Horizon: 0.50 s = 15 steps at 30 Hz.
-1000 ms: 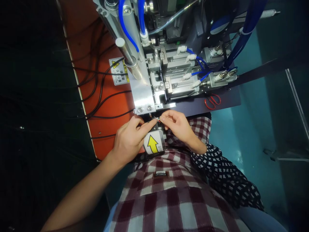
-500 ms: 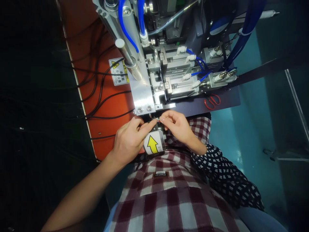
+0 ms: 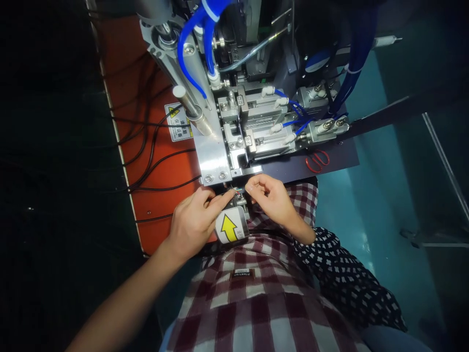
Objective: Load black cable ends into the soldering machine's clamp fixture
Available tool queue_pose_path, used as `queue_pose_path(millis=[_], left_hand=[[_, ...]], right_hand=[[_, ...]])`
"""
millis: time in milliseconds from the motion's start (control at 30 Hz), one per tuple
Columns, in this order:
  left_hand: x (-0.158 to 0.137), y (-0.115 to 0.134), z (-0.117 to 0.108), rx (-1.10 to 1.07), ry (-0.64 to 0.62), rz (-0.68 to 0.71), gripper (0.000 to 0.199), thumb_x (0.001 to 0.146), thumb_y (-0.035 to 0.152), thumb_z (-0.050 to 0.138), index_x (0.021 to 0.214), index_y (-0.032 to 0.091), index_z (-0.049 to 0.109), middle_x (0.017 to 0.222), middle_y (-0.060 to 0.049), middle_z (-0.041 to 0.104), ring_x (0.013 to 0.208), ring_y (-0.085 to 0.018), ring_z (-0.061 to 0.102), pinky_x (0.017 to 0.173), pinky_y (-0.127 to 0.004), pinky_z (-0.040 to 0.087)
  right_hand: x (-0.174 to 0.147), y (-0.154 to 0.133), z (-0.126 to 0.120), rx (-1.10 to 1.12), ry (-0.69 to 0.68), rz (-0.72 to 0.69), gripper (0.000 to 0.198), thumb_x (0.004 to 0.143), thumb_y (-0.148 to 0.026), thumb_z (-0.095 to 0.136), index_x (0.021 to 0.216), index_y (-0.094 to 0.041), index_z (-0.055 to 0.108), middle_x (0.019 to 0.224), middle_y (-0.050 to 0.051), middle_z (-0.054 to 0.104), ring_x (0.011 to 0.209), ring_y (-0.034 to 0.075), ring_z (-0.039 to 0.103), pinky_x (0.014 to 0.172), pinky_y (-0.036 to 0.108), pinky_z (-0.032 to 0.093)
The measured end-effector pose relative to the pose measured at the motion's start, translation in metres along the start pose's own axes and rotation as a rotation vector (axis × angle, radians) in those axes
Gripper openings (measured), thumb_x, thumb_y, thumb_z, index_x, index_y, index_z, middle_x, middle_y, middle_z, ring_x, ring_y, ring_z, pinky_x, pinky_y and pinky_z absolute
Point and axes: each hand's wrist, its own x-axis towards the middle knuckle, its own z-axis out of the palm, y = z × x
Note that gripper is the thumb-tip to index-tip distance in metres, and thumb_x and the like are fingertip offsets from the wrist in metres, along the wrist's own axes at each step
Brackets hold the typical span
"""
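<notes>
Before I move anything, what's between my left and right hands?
In the head view, thin coloured wires show between your left hand and right hand, near metal machine parts.

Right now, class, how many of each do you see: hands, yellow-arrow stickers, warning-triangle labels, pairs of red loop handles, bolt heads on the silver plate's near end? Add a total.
Hands: 2 (left hand, right hand)
Arrow sticker: 1
Warning label: 1
Red loop handles: 1 pair
Bolt heads, near end of silver plate: 2
Total: 7

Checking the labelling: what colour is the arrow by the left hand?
The arrow is yellow, outlined in black; best in head view.
</notes>
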Motion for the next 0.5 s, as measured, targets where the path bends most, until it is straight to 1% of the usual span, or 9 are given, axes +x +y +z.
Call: queue_pose_path(millis=[133, 267, 367, 500], left_hand=[[0.0017, 0.0011, -0.0016, -0.01, 0.003, 0.013, 0.032, 0.096, 0.02, 0.044, 0.116, 0.021, 0.069, 0.075, -0.003, 0.051, 0.064, -0.013, 0.05, 0.054, -0.023, 0.043], [0.0019, 0.0009, -0.0023, -0.038, 0.002, 0.018, 0.032, 0.096, 0.019, 0.044, 0.116, 0.019, 0.069, 0.076, -0.004, 0.052, 0.065, -0.014, 0.051, 0.055, -0.023, 0.043], [0.0006, -0.0001, -0.0011, -0.05, 0.016, 0.032, 0.032, 0.096, 0.019, 0.045, 0.116, 0.018, 0.069, 0.078, -0.004, 0.052, 0.066, -0.014, 0.052, 0.056, -0.024, 0.043], [-0.0009, -0.0012, 0.0013, -0.041, 0.037, 0.043, 0.031, 0.095, 0.019, 0.046, 0.116, 0.017, 0.069, 0.08, -0.005, 0.053, 0.067, -0.014, 0.053, 0.057, -0.023, 0.043]], right_hand=[[-0.0025, 0.0008, 0.0044, -0.033, -0.019, -0.059, 0.013, 0.087, -0.029, 0.062, 0.081, -0.017, 0.063, 0.072, 0.001, 0.062, 0.063, 0.012, 0.056, 0.059, 0.026, 0.048], [-0.0017, 0.0023, 0.0076, -0.058, 0.011, -0.088, 0.01, 0.085, -0.025, 0.063, 0.079, -0.017, 0.064, 0.072, 0.001, 0.064, 0.064, 0.013, 0.057, 0.06, 0.026, 0.048], [-0.0005, 0.0032, 0.0083, -0.038, 0.014, -0.073, 0.009, 0.084, -0.024, 0.064, 0.078, -0.017, 0.065, 0.071, 0.0, 0.063, 0.062, 0.012, 0.056, 0.059, 0.025, 0.047], [-0.0007, 0.0025, 0.0089, 0.028, -0.013, -0.008, 0.012, 0.083, -0.027, 0.065, 0.078, -0.016, 0.064, 0.067, 0.0, 0.061, 0.057, 0.011, 0.052, 0.054, 0.025, 0.044]])
